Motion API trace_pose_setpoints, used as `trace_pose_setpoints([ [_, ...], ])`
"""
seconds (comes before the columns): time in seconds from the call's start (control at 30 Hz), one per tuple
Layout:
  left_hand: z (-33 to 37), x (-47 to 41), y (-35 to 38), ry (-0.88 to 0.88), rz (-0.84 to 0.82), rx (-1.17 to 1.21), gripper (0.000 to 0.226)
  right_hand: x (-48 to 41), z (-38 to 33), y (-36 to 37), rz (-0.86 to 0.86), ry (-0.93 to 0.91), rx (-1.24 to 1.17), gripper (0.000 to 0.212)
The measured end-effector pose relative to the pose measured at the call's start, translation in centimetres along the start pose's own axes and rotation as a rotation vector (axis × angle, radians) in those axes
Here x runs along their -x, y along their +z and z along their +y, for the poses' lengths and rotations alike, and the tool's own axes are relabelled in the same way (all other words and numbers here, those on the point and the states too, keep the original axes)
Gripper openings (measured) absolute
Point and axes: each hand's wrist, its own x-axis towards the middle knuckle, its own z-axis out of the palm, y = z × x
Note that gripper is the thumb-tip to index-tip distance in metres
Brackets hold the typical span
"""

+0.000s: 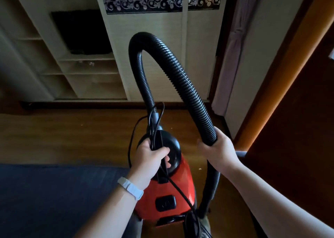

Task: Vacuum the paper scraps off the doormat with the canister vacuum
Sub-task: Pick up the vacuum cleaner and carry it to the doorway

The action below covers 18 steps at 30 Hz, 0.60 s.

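Observation:
A red canister vacuum (169,189) with a black front dome hangs low in the middle of the head view. My left hand (151,156) grips its black carry handle together with loops of the black power cord (153,122). A ribbed black hose (162,71) arches up from the canister and comes down to my right hand (217,149), which grips its lower end. Below that hand a black wand (210,189) runs down beside the canister. A tiny pale scrap (200,169) lies on the wooden floor. No doormat is in sight.
A dark blue mattress or rug (54,198) fills the lower left. Pale wardrobe shelving (86,70) and a sliding door with a floral band (142,1) stand ahead. An orange-brown door frame (282,79) and a curtain (233,57) are on the right.

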Motion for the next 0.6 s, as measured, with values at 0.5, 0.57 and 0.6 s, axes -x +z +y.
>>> trace_pose_setpoints([
  [0.5, 9.7, -20.4, 9.9, -0.049, 0.054, 0.047, 0.017, -25.3, 1.5, -3.1, -0.177, -0.067, -0.079, 0.021],
  [0.57, 10.3, -23.1, 10.0, -0.046, 0.06, 0.05, 0.017, -28.4, 1.6, -2.4, -0.167, -0.072, -0.077, 0.021],
  [0.6, 10.5, -24.4, 9.9, -0.047, 0.057, 0.053, 0.017, -29.9, 1.7, -2.0, -0.161, -0.071, -0.082, 0.022],
])
